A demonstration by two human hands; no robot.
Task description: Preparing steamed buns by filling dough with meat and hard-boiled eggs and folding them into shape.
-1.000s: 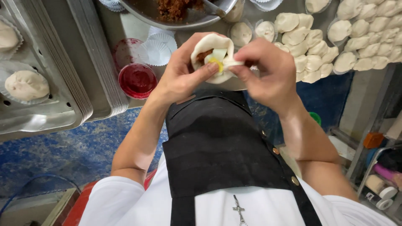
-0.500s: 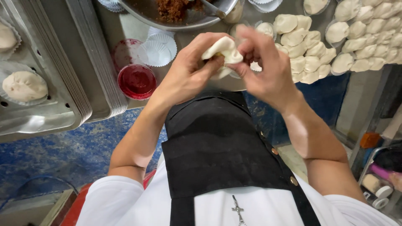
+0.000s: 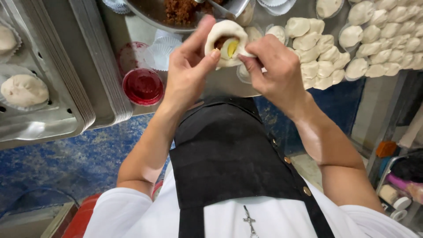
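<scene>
Evidently soft and easily torn, the filled bun point(image 3: 227, 42) is cupped in the left hand point(image 3: 189, 72), its thin rim pinched by the right hand point(image 3: 271, 70), where grip is best taken.

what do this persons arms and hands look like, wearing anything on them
Both hands, left hand and right hand, are bare: no gloves, rings or watch show. The forearms are bare too. Short white sleeves end near the elbows, and a black apron with round brass buttons covers the chest.
</scene>
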